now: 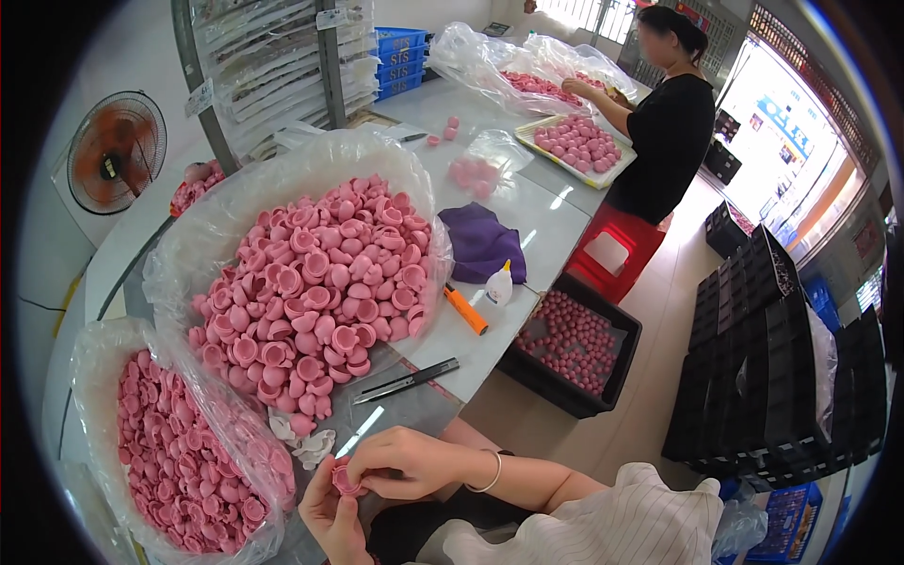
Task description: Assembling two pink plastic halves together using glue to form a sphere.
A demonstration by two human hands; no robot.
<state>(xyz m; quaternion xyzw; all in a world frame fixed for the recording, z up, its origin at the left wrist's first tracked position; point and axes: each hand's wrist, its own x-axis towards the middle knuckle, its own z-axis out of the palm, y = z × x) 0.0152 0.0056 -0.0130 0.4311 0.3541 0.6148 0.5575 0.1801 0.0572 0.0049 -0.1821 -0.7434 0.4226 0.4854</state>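
Observation:
Low in the head view, my left hand [331,518] is closed around a small pink hollow cup-shaped piece [346,477], its open side facing up. My right hand [407,463], with a bangle on the wrist, pinches the same piece at its rim from the other side. Crumpled white scraps [311,447] lie on the table just beyond my fingers. Past them spreads a large clear bag [395,155] full of pink hollow shells [311,282]. A second clear bag [94,348] of smaller-looking pink pieces [188,461] stands at my left.
A utility knife [407,380], orange-handled tool [465,311], glue bottle [499,285] and purple cloth [480,243] lie along the table's right side. Below the edge stands a black crate [589,405] of pink balls. A co-worker [673,113] works beside a tray [612,174]. Black crates [763,377] are stacked right.

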